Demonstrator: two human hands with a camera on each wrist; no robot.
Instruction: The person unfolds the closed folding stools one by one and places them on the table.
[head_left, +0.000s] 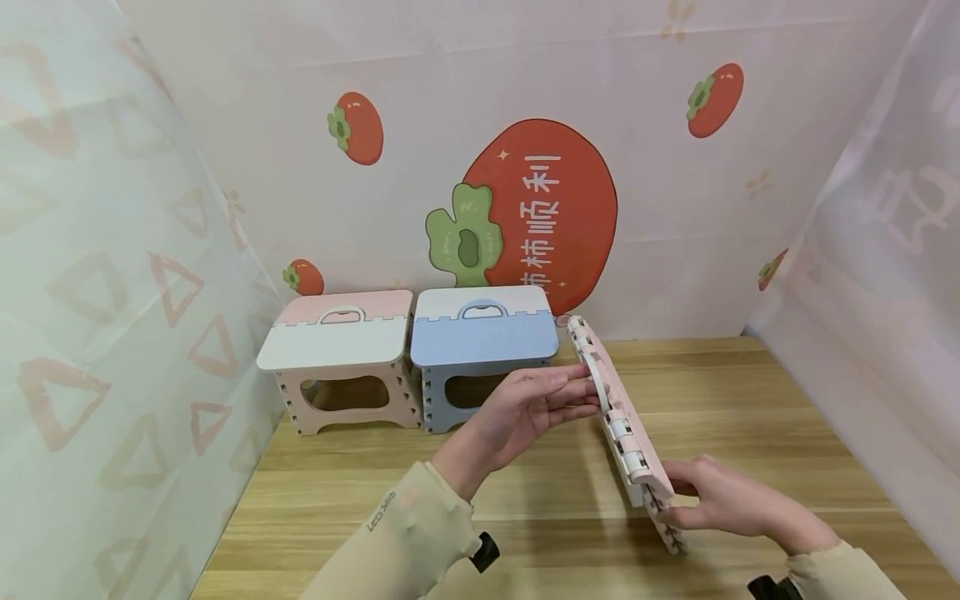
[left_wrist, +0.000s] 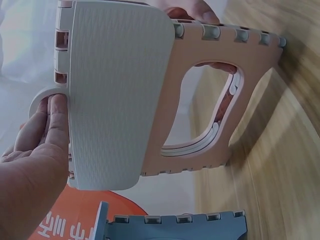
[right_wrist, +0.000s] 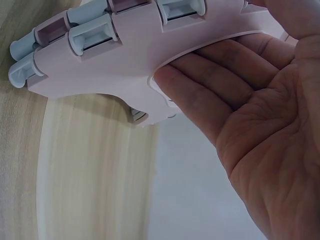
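A pink and white folding stool (head_left: 624, 408), partly folded, stands tilted on edge at the right of the head view. Straight fingers of my left hand (head_left: 528, 408) reach through its white carry handle (head_left: 598, 383). The left wrist view shows its white top half (left_wrist: 117, 95) beside a pink leg panel (left_wrist: 257, 70) with a large oval opening. Low on the stool, my right hand (head_left: 727, 496) grips a leg panel. In the right wrist view the right fingers (right_wrist: 215, 75) go into the panel's opening; their tips are partly hidden.
An unfolded pink and white stool (head_left: 337, 342) stands at the back left. Close beside it is an unfolded blue and white stool (head_left: 483, 337). All stand on a wood-grain tabletop (head_left: 345, 508), with a persimmon-printed cloth (head_left: 420, 67) behind.
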